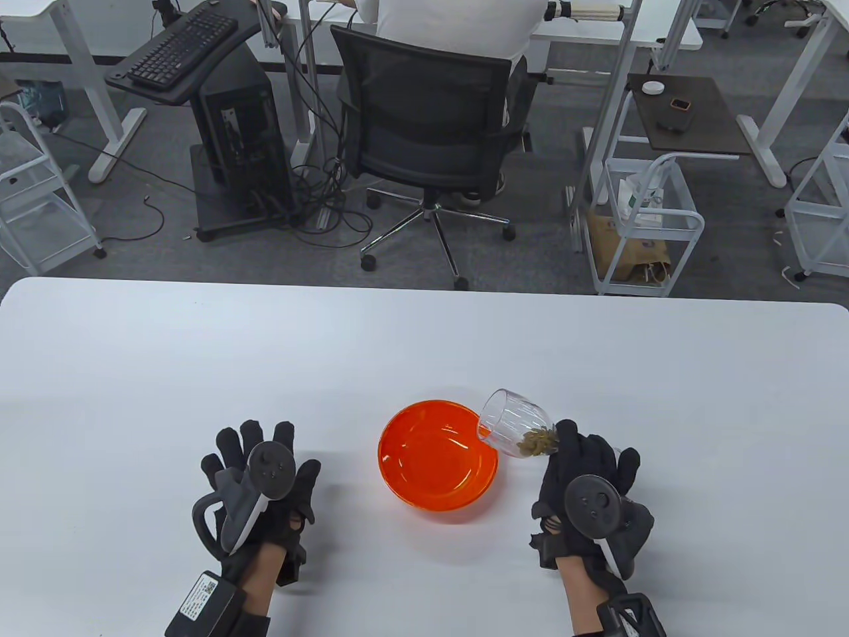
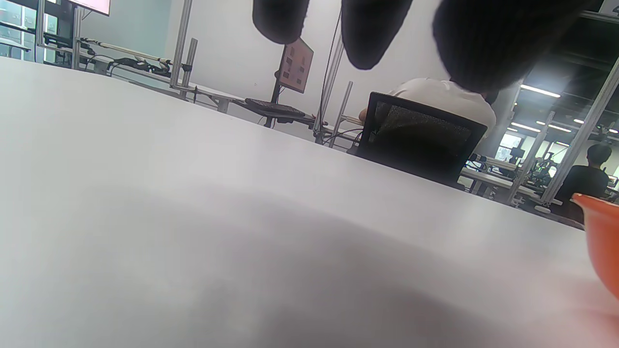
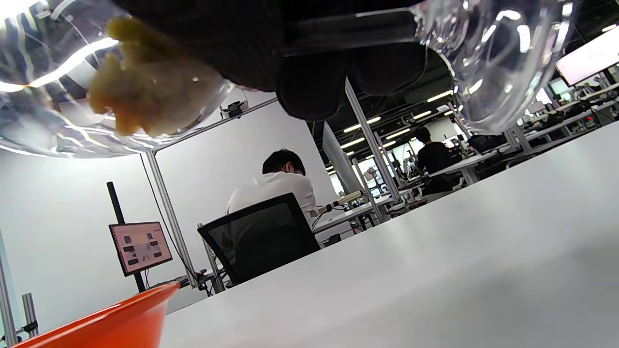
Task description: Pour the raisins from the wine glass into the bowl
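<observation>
An orange bowl (image 1: 438, 461) sits on the white table near the front middle; I see nothing in it. My right hand (image 1: 587, 488) grips a clear wine glass (image 1: 514, 421) by its stem, tilted with its mouth over the bowl's right rim. Greenish-brown raisins (image 1: 537, 443) lie in a clump inside the glass near my fingers. In the right wrist view the glass (image 3: 58, 121) and raisins (image 3: 145, 96) fill the top, above the bowl's rim (image 3: 111, 321). My left hand (image 1: 262, 478) rests flat and empty on the table left of the bowl, fingers (image 2: 367, 34) spread.
The white table (image 1: 424, 345) stretches wide around the bowl. Beyond its far edge stand an office chair (image 1: 428, 133) with a seated person, a computer stand (image 1: 232, 133) and wire carts (image 1: 647, 219). The bowl's edge (image 2: 602, 237) shows at the right of the left wrist view.
</observation>
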Tool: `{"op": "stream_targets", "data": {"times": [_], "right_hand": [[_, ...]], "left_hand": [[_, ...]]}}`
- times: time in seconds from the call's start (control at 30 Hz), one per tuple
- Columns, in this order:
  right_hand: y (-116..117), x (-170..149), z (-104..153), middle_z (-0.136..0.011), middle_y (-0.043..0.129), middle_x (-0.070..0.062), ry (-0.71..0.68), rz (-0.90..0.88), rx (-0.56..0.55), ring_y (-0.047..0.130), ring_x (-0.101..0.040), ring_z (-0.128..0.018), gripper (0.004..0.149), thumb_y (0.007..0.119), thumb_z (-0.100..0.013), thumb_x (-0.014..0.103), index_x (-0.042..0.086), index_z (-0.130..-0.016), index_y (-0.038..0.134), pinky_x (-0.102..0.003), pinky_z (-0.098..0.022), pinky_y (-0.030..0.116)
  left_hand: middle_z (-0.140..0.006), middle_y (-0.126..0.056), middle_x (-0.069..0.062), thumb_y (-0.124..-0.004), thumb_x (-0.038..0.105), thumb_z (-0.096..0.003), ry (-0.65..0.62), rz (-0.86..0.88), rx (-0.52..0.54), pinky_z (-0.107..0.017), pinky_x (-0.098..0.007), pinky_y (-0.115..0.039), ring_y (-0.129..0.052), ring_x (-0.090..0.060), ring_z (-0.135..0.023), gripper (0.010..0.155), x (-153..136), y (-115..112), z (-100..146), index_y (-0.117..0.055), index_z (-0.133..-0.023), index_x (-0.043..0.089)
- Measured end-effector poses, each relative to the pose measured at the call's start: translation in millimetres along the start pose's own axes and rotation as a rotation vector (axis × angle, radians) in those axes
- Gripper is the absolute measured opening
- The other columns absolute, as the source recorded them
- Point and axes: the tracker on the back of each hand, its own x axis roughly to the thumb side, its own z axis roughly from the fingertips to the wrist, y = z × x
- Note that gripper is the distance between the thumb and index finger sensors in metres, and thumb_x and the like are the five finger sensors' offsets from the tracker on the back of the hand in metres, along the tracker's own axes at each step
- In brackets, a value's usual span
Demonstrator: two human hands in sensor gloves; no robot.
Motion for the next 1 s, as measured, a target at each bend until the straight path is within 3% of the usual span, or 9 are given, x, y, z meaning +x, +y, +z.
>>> {"op": "stream_targets", "data": {"times": [0.57, 1.0], "right_hand": [[2.6, 14.8, 4.3, -0.095, 0.079, -0.017, -0.124, 0.179, -0.023, 0.06, -0.052, -0.094, 0.047, 0.077, -0.054, 0.019, 0.017, -0.1, 0.069, -0.064, -0.071, 0.011], [4.2, 27.0, 7.8, -0.096, 0.08, -0.017, -0.197, 0.276, -0.042, 0.059, -0.052, -0.095, 0.046, 0.079, -0.053, 0.018, 0.018, -0.098, 0.071, -0.064, -0.071, 0.011]], "left_hand": [[-0.124, -0.041, -0.013, -0.08, 0.061, -0.04, -0.002, -0.004, -0.002, -0.074, -0.064, -0.017, -0.023, -0.042, -0.11, 0.076, 1.2, -0.8, 0.2, -0.059, -0.109, 0.039], [-0.125, -0.036, -0.012, -0.08, 0.064, -0.0389, -0.017, -0.005, -0.062, -0.074, -0.064, -0.015, -0.019, -0.042, -0.11, 0.08, 2.1, -2.6, 0.6, -0.054, -0.11, 0.039]]}}
